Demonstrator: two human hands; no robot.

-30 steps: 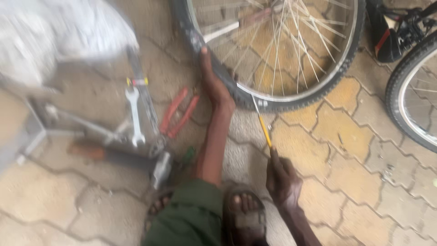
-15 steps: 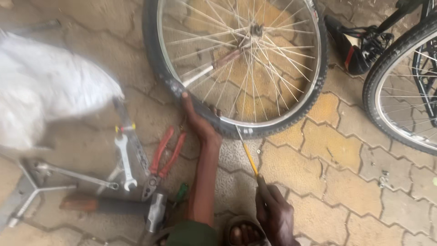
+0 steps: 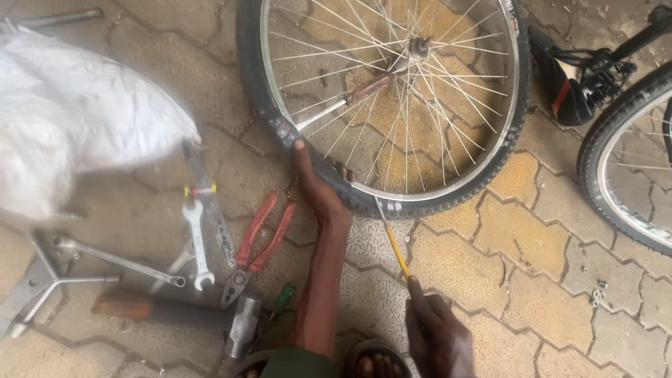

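A bicycle wheel (image 3: 514, 126) with a black tyre and silver spokes lies flat on the paving stones. My left hand (image 3: 316, 189) grips the tyre at its near edge, fingers hooked over the rim. My right hand (image 3: 437, 336) holds a yellow-handled screwdriver (image 3: 393, 241) whose tip is pushed in at the tyre's edge just right of my left hand.
Red-handled pliers (image 3: 255, 245), a silver spanner (image 3: 197, 245), a hammer (image 3: 175, 315) and a metal cross wrench (image 3: 42, 280) lie at left. A white sack (image 3: 70, 119) sits upper left. Another bicycle's wheel (image 3: 616, 175) and pedal (image 3: 602, 73) are at right. My sandalled foot (image 3: 374, 360) is at the bottom.
The view has shifted so the wheel and tools sit lower and closer in frame. Both hands keep their hold on tyre and screwdriver.
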